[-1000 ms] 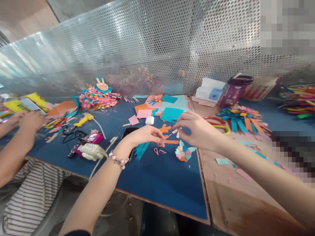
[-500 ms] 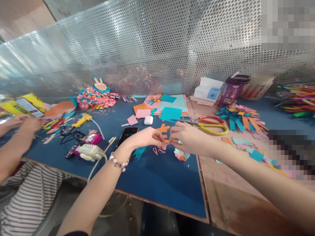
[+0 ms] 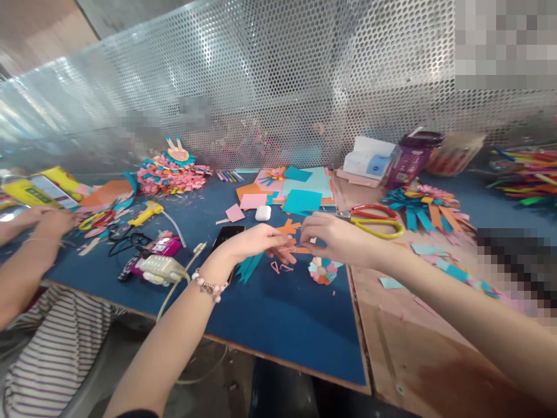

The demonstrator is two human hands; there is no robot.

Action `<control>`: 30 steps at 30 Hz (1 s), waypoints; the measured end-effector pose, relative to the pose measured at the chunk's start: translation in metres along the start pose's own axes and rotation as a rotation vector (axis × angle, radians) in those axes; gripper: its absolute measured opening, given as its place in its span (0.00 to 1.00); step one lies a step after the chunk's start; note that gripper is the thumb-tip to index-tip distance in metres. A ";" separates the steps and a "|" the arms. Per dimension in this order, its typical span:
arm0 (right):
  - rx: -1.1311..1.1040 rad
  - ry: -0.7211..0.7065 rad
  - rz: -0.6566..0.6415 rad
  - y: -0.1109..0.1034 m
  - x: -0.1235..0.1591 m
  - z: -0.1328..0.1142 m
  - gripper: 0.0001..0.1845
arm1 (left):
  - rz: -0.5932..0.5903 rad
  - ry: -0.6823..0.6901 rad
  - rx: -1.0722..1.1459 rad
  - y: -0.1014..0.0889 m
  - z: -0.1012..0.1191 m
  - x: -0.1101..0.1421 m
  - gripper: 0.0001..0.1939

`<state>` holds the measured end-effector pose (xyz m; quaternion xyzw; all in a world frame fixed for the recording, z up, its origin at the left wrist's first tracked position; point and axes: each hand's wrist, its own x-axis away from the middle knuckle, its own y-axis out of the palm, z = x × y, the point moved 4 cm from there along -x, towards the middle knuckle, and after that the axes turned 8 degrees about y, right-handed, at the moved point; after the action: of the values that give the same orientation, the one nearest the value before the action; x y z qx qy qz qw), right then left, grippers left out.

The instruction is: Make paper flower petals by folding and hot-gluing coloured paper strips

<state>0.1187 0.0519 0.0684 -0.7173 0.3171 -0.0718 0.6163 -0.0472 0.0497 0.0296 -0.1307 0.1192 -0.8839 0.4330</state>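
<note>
My left hand (image 3: 263,241), with a beaded bracelet at the wrist, hovers over the blue tabletop. Its fingers are stretched out and slightly blurred, with no held thing showing. Across from it, my right hand (image 3: 326,235) has curled fingers around something small and pale that I cannot make out. Orange paper strips (image 3: 290,226) lie just beyond and between the hands. Below them are small pink folded paper loops (image 3: 281,267). A round multicoloured paper flower (image 3: 322,270) lies under my right hand. Teal paper strips (image 3: 249,267) are beside my left wrist.
Scissors (image 3: 376,220) with red and yellow handles lie beyond my right hand. A phone (image 3: 227,234), white case (image 3: 263,213) and teal sheet (image 3: 302,201) are near. Leftward are a power strip (image 3: 161,269), yellow glue gun (image 3: 147,213) and another person's hands (image 3: 54,223).
My left hand's fingers have gone from pinched together to stretched out. My right hand has lifted slightly, and more of the paper flower shows beneath it.
</note>
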 end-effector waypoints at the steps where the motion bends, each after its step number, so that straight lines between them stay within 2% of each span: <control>1: 0.057 -0.058 0.071 -0.002 0.001 -0.002 0.10 | -0.004 -0.007 0.019 0.000 0.001 0.001 0.21; 3: 0.171 -0.162 0.165 -0.004 0.003 -0.005 0.13 | -0.023 -0.007 0.076 0.000 0.003 0.003 0.20; 7: 0.355 -0.282 0.226 -0.006 0.007 -0.010 0.14 | -0.028 -0.006 0.159 0.000 0.005 0.004 0.17; 14: 0.437 -0.298 0.290 -0.004 0.008 -0.005 0.14 | -0.010 0.011 0.198 -0.002 0.005 0.003 0.13; 19: 0.413 -0.277 0.288 -0.005 0.005 -0.006 0.14 | 0.022 0.028 0.138 -0.004 0.004 0.001 0.12; 22: 0.394 -0.183 0.293 -0.016 0.009 0.002 0.13 | 0.051 0.053 0.092 -0.005 0.005 -0.001 0.12; 25: 0.470 0.008 0.369 -0.037 0.035 0.025 0.14 | 0.112 0.072 0.063 -0.004 0.008 -0.001 0.11; 27: 0.592 0.229 0.426 -0.053 0.071 0.047 0.15 | 0.166 0.088 0.047 -0.004 0.011 -0.001 0.11; 30: 0.765 0.517 0.512 -0.069 0.143 0.080 0.18 | 0.223 0.110 0.023 -0.002 0.013 -0.002 0.10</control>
<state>0.2958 0.0437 0.0730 -0.2995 0.5751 -0.2041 0.7334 -0.0431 0.0508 0.0424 -0.0632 0.1466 -0.8374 0.5228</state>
